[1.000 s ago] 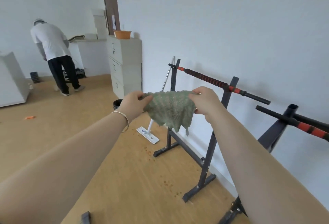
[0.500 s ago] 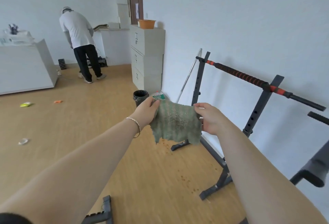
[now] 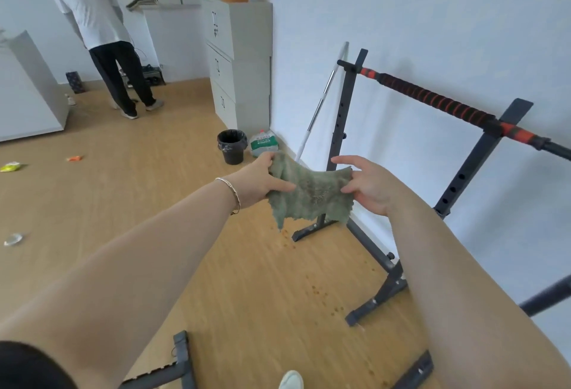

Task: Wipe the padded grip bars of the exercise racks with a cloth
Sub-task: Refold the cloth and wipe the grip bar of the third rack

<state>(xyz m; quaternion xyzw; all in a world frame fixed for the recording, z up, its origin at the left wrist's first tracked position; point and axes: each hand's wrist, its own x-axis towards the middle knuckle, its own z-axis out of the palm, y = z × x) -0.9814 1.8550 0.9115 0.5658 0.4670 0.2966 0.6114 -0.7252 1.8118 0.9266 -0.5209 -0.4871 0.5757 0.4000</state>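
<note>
Nearest, in front of the black steel exercise rack [image 3: 342,117], the left hand [image 3: 262,181] and right hand [image 3: 367,186] stretch a frayed green knitted cloth [image 3: 309,194] between them. Each grip is pinched on an upper corner, probably to spread a flat face for wiping. The cloth hangs below the rack's red-and-black padded grip bar [image 3: 432,99], well apart from it. Beyond the rack's far upright stand a black lined waste bin [image 3: 231,146] and a grey metal drawer cabinet [image 3: 244,58].

Thin gold bracelet [image 3: 234,195], pale shoe [image 3: 290,380]
</note>
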